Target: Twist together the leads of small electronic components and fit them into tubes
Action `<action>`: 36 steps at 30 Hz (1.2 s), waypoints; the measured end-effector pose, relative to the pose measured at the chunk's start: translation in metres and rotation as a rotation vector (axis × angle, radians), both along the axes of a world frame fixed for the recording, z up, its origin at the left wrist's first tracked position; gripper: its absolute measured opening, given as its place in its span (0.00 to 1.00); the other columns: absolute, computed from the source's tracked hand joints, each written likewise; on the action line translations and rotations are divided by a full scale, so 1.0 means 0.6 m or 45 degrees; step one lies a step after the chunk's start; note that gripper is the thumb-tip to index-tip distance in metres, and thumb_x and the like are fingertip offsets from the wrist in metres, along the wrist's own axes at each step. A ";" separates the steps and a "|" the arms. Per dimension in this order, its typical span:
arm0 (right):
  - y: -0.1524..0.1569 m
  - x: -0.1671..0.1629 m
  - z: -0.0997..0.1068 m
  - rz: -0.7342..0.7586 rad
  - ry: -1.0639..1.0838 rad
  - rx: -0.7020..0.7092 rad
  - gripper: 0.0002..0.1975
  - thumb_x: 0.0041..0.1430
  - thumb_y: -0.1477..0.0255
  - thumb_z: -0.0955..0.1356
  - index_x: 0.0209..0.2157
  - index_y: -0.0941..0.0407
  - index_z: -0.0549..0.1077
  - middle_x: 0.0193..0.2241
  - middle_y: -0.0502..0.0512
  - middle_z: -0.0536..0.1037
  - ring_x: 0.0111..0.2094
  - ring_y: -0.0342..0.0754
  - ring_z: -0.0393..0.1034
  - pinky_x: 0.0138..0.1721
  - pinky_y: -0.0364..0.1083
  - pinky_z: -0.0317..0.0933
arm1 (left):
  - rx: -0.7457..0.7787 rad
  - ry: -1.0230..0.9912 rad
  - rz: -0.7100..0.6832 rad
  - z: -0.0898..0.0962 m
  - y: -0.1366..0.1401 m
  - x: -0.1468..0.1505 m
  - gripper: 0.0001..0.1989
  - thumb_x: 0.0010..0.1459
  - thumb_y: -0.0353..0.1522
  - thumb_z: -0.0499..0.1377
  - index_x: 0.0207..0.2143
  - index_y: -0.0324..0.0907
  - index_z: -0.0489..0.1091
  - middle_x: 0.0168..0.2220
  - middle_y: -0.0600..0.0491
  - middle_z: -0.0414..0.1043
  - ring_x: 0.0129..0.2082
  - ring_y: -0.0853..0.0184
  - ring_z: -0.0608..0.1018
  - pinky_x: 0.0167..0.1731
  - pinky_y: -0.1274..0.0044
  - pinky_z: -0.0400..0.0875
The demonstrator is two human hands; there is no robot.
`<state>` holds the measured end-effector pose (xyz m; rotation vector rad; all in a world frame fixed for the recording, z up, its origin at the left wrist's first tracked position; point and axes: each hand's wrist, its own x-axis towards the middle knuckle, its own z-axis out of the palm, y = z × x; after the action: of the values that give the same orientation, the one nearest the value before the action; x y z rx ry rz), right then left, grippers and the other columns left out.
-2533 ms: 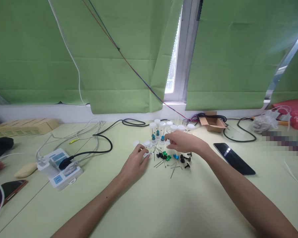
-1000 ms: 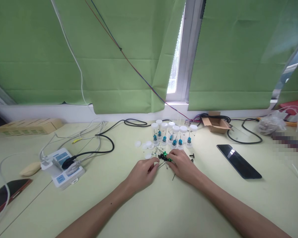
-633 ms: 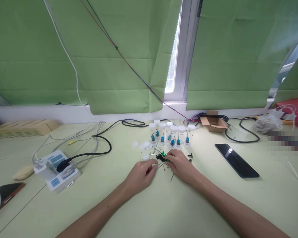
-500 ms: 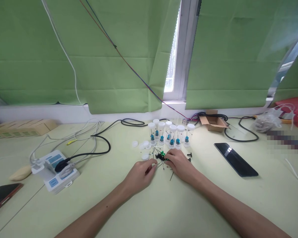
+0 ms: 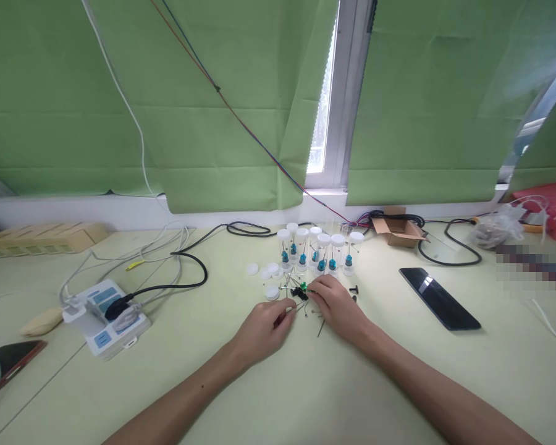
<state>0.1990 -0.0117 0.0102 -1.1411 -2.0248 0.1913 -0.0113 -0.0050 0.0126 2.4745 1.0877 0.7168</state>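
My left hand (image 5: pixel 269 324) rests on the table with its thumb and forefinger pinched together. The tips are beside a thin metal pin, and whether they grip it I cannot make out. Curled over the right side of a small pile is my right hand (image 5: pixel 336 307), its fingertips pressed together and what they hold hidden. Between the hands lie several black parts (image 5: pixel 299 293), a green piece (image 5: pixel 304 286) and scattered metal pins (image 5: pixel 321 327). Behind them stand several clear tubes with white caps (image 5: pixel 323 238), each with a blue part (image 5: pixel 332 264) inside.
Loose white caps (image 5: pixel 272 292) lie left of the pile. A black T-shaped part (image 5: pixel 354 289) is to the right, then a phone (image 5: pixel 439 299). A power strip (image 5: pixel 109 318) with cables stands at left. An open cardboard box (image 5: pixel 401 233) sits at the back.
My right fingertips have drawn slightly back from the pile's middle, showing more of the black parts. The left fingertips have shifted a little to the right.
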 end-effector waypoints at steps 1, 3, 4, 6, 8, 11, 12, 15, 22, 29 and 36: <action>-0.001 -0.001 0.000 0.011 0.038 0.018 0.10 0.67 0.75 0.61 0.39 0.54 0.73 0.36 0.58 0.74 0.40 0.52 0.68 0.43 0.51 0.65 | -0.016 -0.011 0.002 0.001 -0.001 0.001 0.13 0.65 0.36 0.48 0.42 0.44 0.71 0.21 0.58 0.64 0.21 0.70 0.65 0.25 0.78 0.61; -0.002 -0.005 -0.001 0.046 0.096 0.039 0.09 0.67 0.74 0.61 0.40 0.54 0.73 0.37 0.58 0.74 0.41 0.51 0.68 0.43 0.50 0.65 | -0.054 -0.051 0.005 0.002 -0.003 0.002 0.13 0.65 0.37 0.49 0.46 0.44 0.69 0.22 0.58 0.65 0.22 0.70 0.66 0.26 0.78 0.61; -0.004 -0.007 -0.001 0.067 0.117 0.041 0.09 0.67 0.74 0.61 0.40 0.54 0.72 0.37 0.58 0.74 0.40 0.51 0.69 0.42 0.49 0.66 | -0.068 -0.075 0.003 0.003 -0.004 0.002 0.13 0.65 0.37 0.50 0.48 0.44 0.68 0.23 0.58 0.66 0.22 0.71 0.66 0.26 0.79 0.61; -0.006 -0.011 -0.002 0.106 0.145 0.032 0.09 0.68 0.74 0.61 0.41 0.53 0.72 0.37 0.58 0.73 0.40 0.50 0.69 0.41 0.48 0.66 | -0.081 -0.110 -0.006 0.003 -0.006 0.003 0.14 0.65 0.37 0.51 0.50 0.45 0.66 0.25 0.58 0.66 0.23 0.71 0.67 0.26 0.79 0.61; -0.010 -0.016 -0.001 0.139 0.157 0.016 0.09 0.68 0.73 0.60 0.40 0.53 0.71 0.37 0.57 0.73 0.38 0.50 0.70 0.40 0.48 0.66 | -0.087 -0.118 -0.017 0.002 -0.007 0.003 0.12 0.65 0.37 0.51 0.48 0.45 0.67 0.25 0.59 0.66 0.23 0.72 0.67 0.25 0.79 0.61; -0.016 -0.023 0.000 0.172 0.169 0.002 0.09 0.68 0.74 0.60 0.40 0.53 0.71 0.37 0.57 0.74 0.38 0.49 0.70 0.40 0.48 0.66 | -0.086 -0.117 -0.018 0.001 -0.007 0.004 0.10 0.65 0.37 0.52 0.45 0.45 0.67 0.25 0.59 0.65 0.23 0.72 0.66 0.25 0.79 0.60; -0.018 -0.025 0.000 0.180 0.175 0.003 0.09 0.68 0.74 0.60 0.40 0.54 0.71 0.36 0.57 0.74 0.37 0.49 0.70 0.39 0.47 0.66 | -0.084 -0.117 -0.015 0.001 -0.007 0.004 0.10 0.64 0.37 0.52 0.44 0.45 0.67 0.24 0.59 0.65 0.23 0.71 0.66 0.25 0.79 0.60; -0.021 -0.029 -0.001 0.196 0.198 -0.003 0.08 0.67 0.75 0.61 0.39 0.54 0.72 0.35 0.56 0.73 0.36 0.47 0.70 0.38 0.46 0.66 | -0.079 -0.117 -0.005 0.000 -0.007 0.004 0.09 0.64 0.38 0.52 0.41 0.44 0.67 0.24 0.59 0.65 0.23 0.72 0.65 0.25 0.79 0.60; -0.022 -0.037 -0.011 0.251 0.258 0.045 0.07 0.66 0.76 0.63 0.37 0.55 0.72 0.34 0.55 0.74 0.36 0.47 0.69 0.37 0.46 0.66 | -0.031 -0.116 0.035 -0.004 -0.003 0.003 0.10 0.64 0.38 0.52 0.35 0.43 0.67 0.24 0.59 0.61 0.23 0.72 0.62 0.25 0.79 0.58; -0.021 -0.037 -0.012 0.258 0.293 0.062 0.06 0.65 0.76 0.64 0.37 0.55 0.73 0.33 0.55 0.74 0.35 0.47 0.70 0.35 0.45 0.66 | -0.007 -0.107 0.035 -0.005 -0.003 0.005 0.10 0.63 0.38 0.53 0.33 0.42 0.67 0.23 0.59 0.61 0.22 0.73 0.61 0.24 0.79 0.57; -0.023 -0.038 -0.010 0.247 0.280 0.042 0.06 0.64 0.77 0.65 0.38 0.55 0.74 0.33 0.55 0.75 0.35 0.47 0.70 0.35 0.44 0.66 | -0.008 -0.125 -0.002 -0.005 -0.004 0.005 0.10 0.64 0.37 0.52 0.37 0.42 0.69 0.24 0.58 0.62 0.23 0.72 0.63 0.24 0.79 0.59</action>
<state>0.1763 -0.0257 0.0040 -0.8627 -1.9320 0.3639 -0.0083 -0.0074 0.0096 2.4074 1.0501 0.8233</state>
